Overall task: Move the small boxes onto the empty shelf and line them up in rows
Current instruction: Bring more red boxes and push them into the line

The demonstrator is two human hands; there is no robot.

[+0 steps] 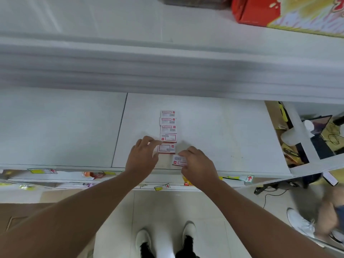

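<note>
Several small white boxes with red print lie in one column [168, 127] on the white shelf [214, 131], running from back to front. My left hand [142, 155] rests with its fingertips against the left side of the nearest box in the column [167, 148]. My right hand [197, 164] holds one more small box [178, 161], tilted a little, just right of the column's front end, near the shelf's front edge.
A blurred upper shelf edge [167, 67] crosses the view above. A red and yellow carton [279, 12] stands up there at the right. Price tags [162, 187] hang on lower shelf edges. Another person's legs and white shoes [301, 224] are at the right.
</note>
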